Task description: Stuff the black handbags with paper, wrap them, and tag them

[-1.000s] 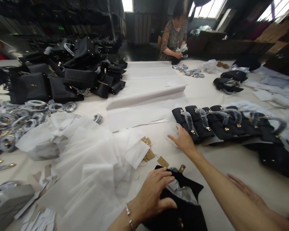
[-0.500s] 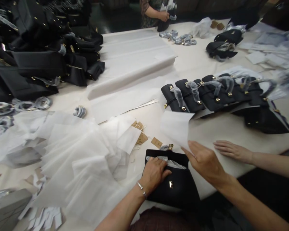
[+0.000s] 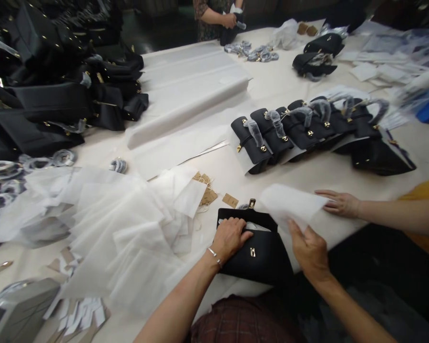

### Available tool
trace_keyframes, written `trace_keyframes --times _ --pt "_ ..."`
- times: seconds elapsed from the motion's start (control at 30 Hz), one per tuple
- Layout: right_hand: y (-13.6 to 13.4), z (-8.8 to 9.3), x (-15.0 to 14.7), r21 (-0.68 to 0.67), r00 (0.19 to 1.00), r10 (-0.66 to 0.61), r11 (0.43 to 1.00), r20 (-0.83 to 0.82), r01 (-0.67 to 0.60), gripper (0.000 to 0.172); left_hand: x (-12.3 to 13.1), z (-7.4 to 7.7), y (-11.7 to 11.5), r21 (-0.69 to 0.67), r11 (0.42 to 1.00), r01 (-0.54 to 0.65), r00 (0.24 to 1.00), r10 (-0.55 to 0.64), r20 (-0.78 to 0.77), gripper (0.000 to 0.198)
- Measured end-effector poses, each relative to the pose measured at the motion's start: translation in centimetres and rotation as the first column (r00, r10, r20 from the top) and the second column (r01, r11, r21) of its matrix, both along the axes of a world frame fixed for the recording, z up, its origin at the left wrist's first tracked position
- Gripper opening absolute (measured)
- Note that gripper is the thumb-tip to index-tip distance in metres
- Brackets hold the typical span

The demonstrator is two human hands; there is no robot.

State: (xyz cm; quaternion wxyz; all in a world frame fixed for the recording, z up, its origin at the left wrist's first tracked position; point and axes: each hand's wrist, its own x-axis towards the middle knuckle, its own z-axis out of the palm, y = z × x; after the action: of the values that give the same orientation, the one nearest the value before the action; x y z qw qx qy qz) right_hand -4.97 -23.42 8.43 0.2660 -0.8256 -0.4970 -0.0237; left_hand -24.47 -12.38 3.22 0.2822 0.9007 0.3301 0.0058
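Observation:
A black handbag (image 3: 260,267) with a gold clasp lies in front of me, its flap folded back. White wrapping shows inside its opening. My left hand (image 3: 230,237), a bracelet at the wrist, grips the bag's upper edge, fingers curled into the opening. To the right of the bag, my right hand (image 3: 310,250) pinches a thin white sheet (image 3: 289,202) between thumb and fingers. The sheet is blurred and reaches a co-worker's hand (image 3: 339,204) from the right; whether that hand grips it I cannot tell. Brown paper tags (image 3: 230,200) lie just beyond the bag.
Left of the bag spreads a pile of white sheets (image 3: 136,228). Black bags (image 3: 53,102) are heaped at the far left. A row of bags with wrapped handles (image 3: 286,136) stands at the right. Across the table, another person's hand (image 3: 229,20) holds something dark.
My right hand and the white sheet have moved to the right, towards the co-worker's hand. My left hand stays on the handbag. The whole view has shifted slightly.

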Motion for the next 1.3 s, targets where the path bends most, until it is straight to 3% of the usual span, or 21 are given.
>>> trace_keyframes --times 0.1,0.17,0.27,0.33,0.4,0.6,0.73,0.83,0.93,1.07,1.3 --pt "-0.9 3.7 -0.1 -0.047 0.943 0.227 0.974 0.243 -0.222 0.027 0.2 -0.2 0.1 0.002 0.999 0.043 0.999 -0.043 -0.008 0.038" --pt "-2.0 4.5 -1.8 -0.197 0.862 0.431 0.9 0.268 -0.389 0.032 0.4 -0.3 0.4 -0.04 0.998 0.045 0.999 -0.045 -0.009 0.039" --pt "-3.7 3.6 -5.1 -0.407 0.771 0.619 0.748 0.146 -0.524 0.041 0.5 -0.3 0.8 -0.106 0.994 0.023 1.0 -0.023 -0.001 0.034" --pt "-4.5 2.3 -6.7 -0.459 0.744 0.664 0.685 0.073 -0.567 0.043 0.5 -0.2 1.0 -0.13 0.992 -0.001 1.0 0.003 0.012 0.031" --pt "-4.8 1.2 -7.4 -0.451 0.757 0.652 0.689 0.043 -0.567 0.052 0.4 -0.2 1.1 -0.16 0.987 -0.03 0.999 0.035 0.028 0.029" --pt "-3.8 -2.0 -8.4 -0.358 0.824 0.553 0.798 0.12 -0.484 0.056 0.1 0.5 1.4 -0.27 0.957 -0.105 0.983 0.142 0.119 0.024" --pt "-3.5 -3.2 -9.3 -0.351 0.843 0.519 0.822 0.139 -0.448 0.054 -1.4 2.7 2.5 -0.366 0.915 -0.171 0.941 0.262 0.214 0.043" --pt "-3.8 -3.4 -9.3 -0.324 0.826 0.547 0.813 0.139 -0.484 0.053 -3.0 5.1 2.5 -0.487 0.843 -0.23 0.869 0.403 0.287 0.04" --pt "-3.9 -3.5 -8.5 -0.304 0.801 0.586 0.79 0.123 -0.532 0.055 -4.3 6.1 1.2 -0.491 0.832 -0.258 0.902 0.389 0.185 0.05" --pt "-4.1 -3.4 -6.6 -0.28 0.758 0.65 0.739 0.057 -0.613 0.062 -5.3 4.7 -0.8 -0.375 0.863 -0.338 0.914 0.396 0.089 0.051" --pt "-4.3 -3.8 -4.8 -0.275 0.748 0.662 0.726 0.031 -0.631 0.061 -5.6 2.7 -0.7 -0.487 0.758 -0.433 0.836 0.54 0.098 0.048"
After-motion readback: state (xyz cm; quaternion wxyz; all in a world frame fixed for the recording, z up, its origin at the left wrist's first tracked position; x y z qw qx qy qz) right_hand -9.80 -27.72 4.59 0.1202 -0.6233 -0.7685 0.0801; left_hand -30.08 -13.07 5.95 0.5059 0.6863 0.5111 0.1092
